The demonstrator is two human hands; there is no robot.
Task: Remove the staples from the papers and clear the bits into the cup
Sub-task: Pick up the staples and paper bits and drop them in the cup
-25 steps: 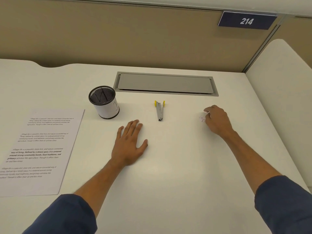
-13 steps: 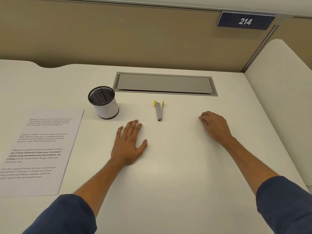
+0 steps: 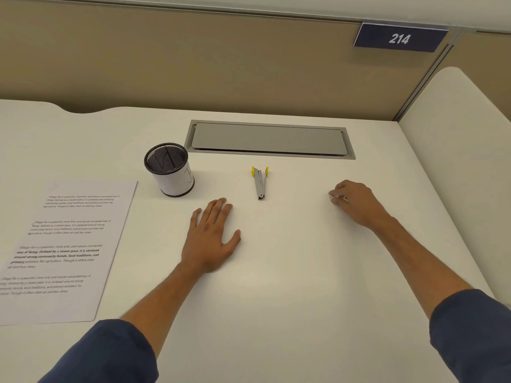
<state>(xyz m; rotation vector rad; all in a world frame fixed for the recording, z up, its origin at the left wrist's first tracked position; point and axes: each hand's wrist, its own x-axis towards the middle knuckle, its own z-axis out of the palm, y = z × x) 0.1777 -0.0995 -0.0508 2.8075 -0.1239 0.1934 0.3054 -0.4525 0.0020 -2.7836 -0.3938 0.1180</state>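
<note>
A black mesh cup (image 3: 169, 172) with a white paper wrap stands upright on the white desk (image 3: 290, 272). A printed sheet of paper (image 3: 63, 244) lies flat at the left. The grey staple remover (image 3: 260, 183) with yellow tabs lies between the hands. My left hand (image 3: 211, 239) rests flat on the desk, fingers straight, just right of the cup. My right hand (image 3: 355, 203) sits at the right with curled fingers that pinch small pale bits (image 3: 336, 198) at the fingertips.
A grey cable-tray lid (image 3: 269, 139) is set into the desk behind the staple remover. A beige partition (image 3: 221, 64) with a sign reading 214 rises at the back. A second white desk surface (image 3: 464, 134) adjoins on the right.
My right hand slid slightly left onto the bits, then drew back a little with them at its fingertips. The left hand, cup, paper and staple remover stayed still.
</note>
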